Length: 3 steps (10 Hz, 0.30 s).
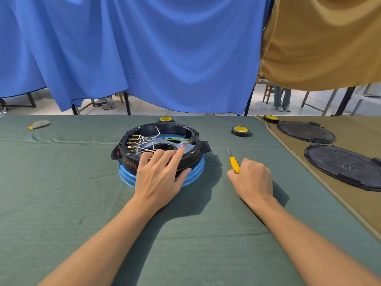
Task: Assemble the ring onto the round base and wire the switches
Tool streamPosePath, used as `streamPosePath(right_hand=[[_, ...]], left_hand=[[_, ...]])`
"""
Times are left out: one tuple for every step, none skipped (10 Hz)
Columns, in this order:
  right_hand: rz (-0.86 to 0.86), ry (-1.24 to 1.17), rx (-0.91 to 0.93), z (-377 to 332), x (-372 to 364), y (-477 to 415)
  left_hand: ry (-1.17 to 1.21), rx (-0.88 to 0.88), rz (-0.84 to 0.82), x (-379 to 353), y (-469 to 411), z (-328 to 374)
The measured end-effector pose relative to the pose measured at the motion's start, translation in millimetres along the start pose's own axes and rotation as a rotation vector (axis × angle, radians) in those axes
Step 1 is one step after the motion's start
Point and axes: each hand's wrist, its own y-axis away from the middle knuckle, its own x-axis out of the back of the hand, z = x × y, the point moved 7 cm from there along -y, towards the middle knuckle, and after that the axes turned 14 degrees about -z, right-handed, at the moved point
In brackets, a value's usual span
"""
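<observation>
A black ring (pixel 193 133) sits on a round blue base (pixel 198 172) at the table's middle. Inside the ring run white wires (pixel 148 139), a green-yellow wire (pixel 175 139) and a red wire (pixel 182 147), with a row of brass switch terminals (pixel 132 142) on its left wall. My left hand (pixel 160 172) lies over the ring's near rim, fingers straight and reaching inside, thumb against the outer wall. My right hand (pixel 252 180) grips the handle of a yellow screwdriver (pixel 234 163), whose metal tip points away from me, to the right of the base.
Three rolls of black tape with yellow cores lie behind and to the right (pixel 240 131) (pixel 166 119) (pixel 271 119). Two black round covers (pixel 305 132) (pixel 344 166) rest on the brown cloth at right. A small grey scrap (pixel 40 124) lies far left. Blue and tan curtains hang behind the table.
</observation>
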Motion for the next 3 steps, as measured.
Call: streamPosePath(right_hand=[[-0.022,-0.028,-0.013,0.6,-1.7,1.1],[-0.044,-0.029,-0.006,0.9,-5.1,1.4],[-0.035,-0.03,0.008,0.7,-6.2,1.8]], left_hand=[[0.025,-0.021,0.007,1.7,1.6,0.3],[0.045,-0.03,-0.004,1.7,2.3,0.8],[0.066,-0.025,-0.006,3.3,1.7,-0.4]])
